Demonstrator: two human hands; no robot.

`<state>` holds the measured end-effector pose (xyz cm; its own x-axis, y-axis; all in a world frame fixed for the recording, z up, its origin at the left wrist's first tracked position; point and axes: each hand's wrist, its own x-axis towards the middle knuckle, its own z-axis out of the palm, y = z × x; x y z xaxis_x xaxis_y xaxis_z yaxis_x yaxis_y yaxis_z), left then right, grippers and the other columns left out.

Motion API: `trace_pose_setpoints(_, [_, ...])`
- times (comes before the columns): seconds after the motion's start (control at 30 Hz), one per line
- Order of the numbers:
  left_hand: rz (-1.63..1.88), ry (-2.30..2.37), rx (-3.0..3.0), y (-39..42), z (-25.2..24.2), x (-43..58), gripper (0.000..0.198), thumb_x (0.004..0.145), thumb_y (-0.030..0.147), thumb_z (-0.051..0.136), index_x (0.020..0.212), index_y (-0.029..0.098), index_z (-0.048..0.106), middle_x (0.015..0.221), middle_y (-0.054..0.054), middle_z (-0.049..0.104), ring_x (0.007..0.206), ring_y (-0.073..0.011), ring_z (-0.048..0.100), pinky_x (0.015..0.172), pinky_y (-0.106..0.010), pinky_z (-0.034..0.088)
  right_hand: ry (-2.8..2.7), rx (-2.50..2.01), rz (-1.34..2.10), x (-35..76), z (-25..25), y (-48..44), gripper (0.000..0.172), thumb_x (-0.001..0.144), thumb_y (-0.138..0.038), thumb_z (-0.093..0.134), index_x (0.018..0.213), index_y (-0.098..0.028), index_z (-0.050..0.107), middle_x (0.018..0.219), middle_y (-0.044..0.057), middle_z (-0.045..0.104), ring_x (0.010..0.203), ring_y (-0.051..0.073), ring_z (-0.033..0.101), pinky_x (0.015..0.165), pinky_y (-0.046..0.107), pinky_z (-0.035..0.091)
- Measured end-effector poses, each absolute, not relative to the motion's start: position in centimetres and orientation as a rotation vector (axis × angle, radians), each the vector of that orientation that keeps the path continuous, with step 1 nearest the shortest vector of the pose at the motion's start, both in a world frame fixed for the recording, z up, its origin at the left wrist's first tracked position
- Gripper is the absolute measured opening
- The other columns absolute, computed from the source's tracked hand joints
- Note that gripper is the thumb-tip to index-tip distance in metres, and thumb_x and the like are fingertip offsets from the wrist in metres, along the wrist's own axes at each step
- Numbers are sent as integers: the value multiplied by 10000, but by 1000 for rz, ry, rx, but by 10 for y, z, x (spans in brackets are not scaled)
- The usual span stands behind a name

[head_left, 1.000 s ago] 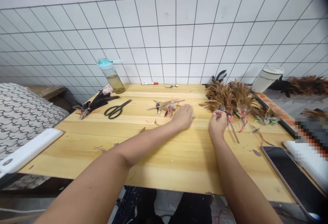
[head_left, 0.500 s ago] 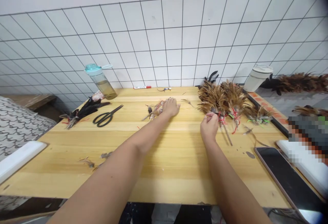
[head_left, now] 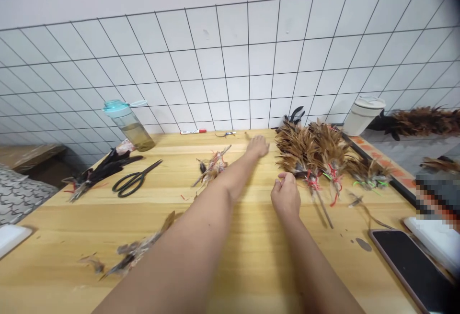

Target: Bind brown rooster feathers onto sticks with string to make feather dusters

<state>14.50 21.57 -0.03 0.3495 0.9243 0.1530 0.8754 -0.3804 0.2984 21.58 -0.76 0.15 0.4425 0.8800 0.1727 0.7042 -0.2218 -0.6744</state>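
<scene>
My left hand [head_left: 258, 146] reaches palm down to the far middle of the wooden table [head_left: 201, 266]. Its fingertips are hidden, so whether it holds anything cannot be seen; a small feather tip [head_left: 247, 135] shows beside it. My right hand [head_left: 286, 194] is closed with curled fingers, just left of the brown feather bundles [head_left: 298, 144]; whatever is inside is hidden. Red ties [head_left: 312, 180] bind the bundles' stems, and one thin stick [head_left: 325, 208] points toward me. Left of my left forearm lies a pile of stripped quills and red string [head_left: 212, 166].
Black scissors [head_left: 134, 180] and a dark feather bundle [head_left: 104, 170] lie at left, near a tilted-looking water bottle [head_left: 131, 129]. Loose feathers [head_left: 132, 254] lie front left. A marker [head_left: 193, 131] is by the wall. At right are a white cup [head_left: 362, 115] and a phone [head_left: 409, 266].
My left hand has moved right, off the quill pile to the table's far middle. My right hand has drawn slightly away from the bundles. The view has shifted, showing more loose feathers front left.
</scene>
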Motion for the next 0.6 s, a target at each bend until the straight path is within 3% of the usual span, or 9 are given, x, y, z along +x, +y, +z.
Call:
trace_pose_setpoints(0.2, [469, 2013, 2172, 243, 1, 79, 518, 975, 388, 325, 1326, 32, 461, 1455, -255, 437, 1382, -305, 357, 1149, -457, 231, -1491, -2108, 316, 214, 6, -8, 165, 933, -225, 400, 966, -224, 562, 1028, 73, 634, 826, 194, 601, 631, 305, 342])
trace_pose_setpoints(0.3, [461, 2120, 2062, 236, 4, 73, 481, 948, 357, 387, 1265, 24, 530, 1376, -291, 501, 1330, -350, 423, 1091, -496, 301, -1595, -2126, 299, 213, 6, -9, 169, 938, -224, 404, 949, -226, 573, 1031, 65, 637, 826, 187, 602, 628, 301, 339])
trace_pose_setpoints(0.4, [469, 2089, 2066, 232, 16, 70, 353, 917, 282, 440, 1147, 100, 636, 1224, -228, 626, 1189, -317, 546, 988, -434, 410, -1677, -2121, 305, 213, 5, -9, 151, 931, -223, 429, 926, -231, 579, 1006, 57, 649, 851, 187, 611, 637, 299, 335])
trace_pose_setpoints(0.5, [565, 2056, 2129, 240, 35, 53, 354, 908, 217, 450, 1217, 182, 618, 1319, -155, 588, 1267, -269, 478, 1012, -375, 398, -1711, -2116, 297, 212, 4, -8, 151, 933, -222, 428, 914, -235, 578, 979, 52, 659, 866, 191, 619, 644, 297, 336])
trace_pose_setpoints(0.6, [568, 2042, 2120, 255, 49, 28, 384, 832, 204, 577, 1212, 172, 622, 1305, -165, 592, 1282, -281, 456, 1032, -380, 387, -1708, -2127, 283, 213, 2, -7, 151, 931, -219, 428, 912, -234, 577, 971, 51, 668, 864, 192, 622, 648, 297, 341])
